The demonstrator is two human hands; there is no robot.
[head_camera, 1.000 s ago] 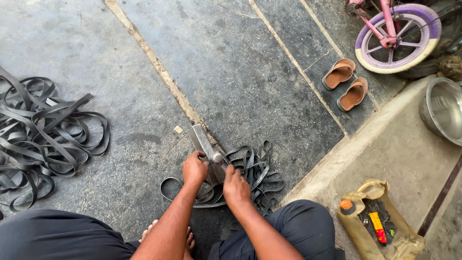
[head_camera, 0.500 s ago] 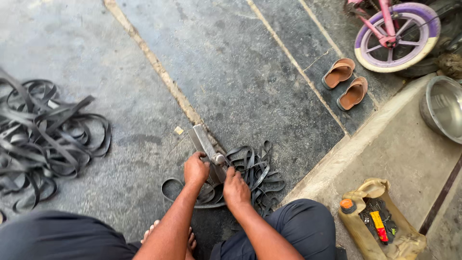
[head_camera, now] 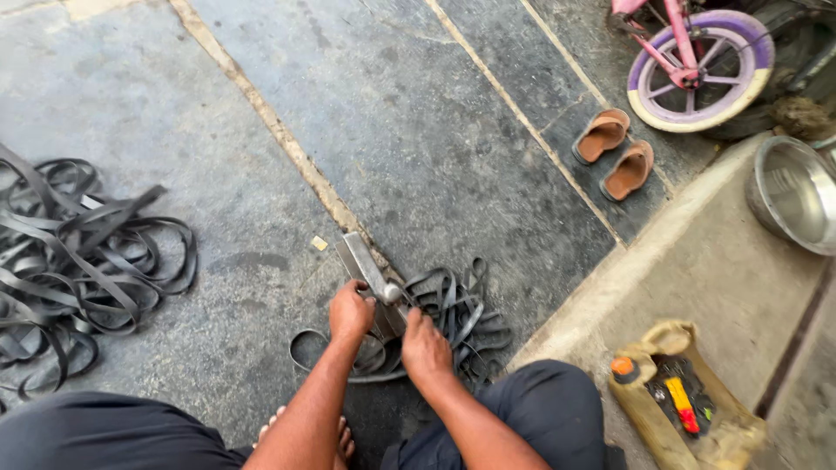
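A flat metal cutting tool (head_camera: 370, 277) lies on the stone floor (head_camera: 418, 130), and everything is placed from it here. The left hand (head_camera: 350, 311) sits at the tool's near end, fingers curled down around it, while the right hand (head_camera: 425, 348) presses just beside it on the right, closed over black rubber — whether it pinches a single strip cannot be told. A loose heap of black rubber strips (head_camera: 448, 318) lies around and to the right of the tool, touching both hands. Well to the left of the tool spreads a larger tangle of rubber bands (head_camera: 83, 270). A small pale scrap (head_camera: 320, 244) lies just left of its far end. Far beyond and to the right stand a pair of brown sandals (head_camera: 614, 152) and a pink bicycle wheel (head_camera: 697, 74) — further right, a steel bowl (head_camera: 797, 196). To the near right sits a cut yellow can (head_camera: 688, 413) holding small tools.
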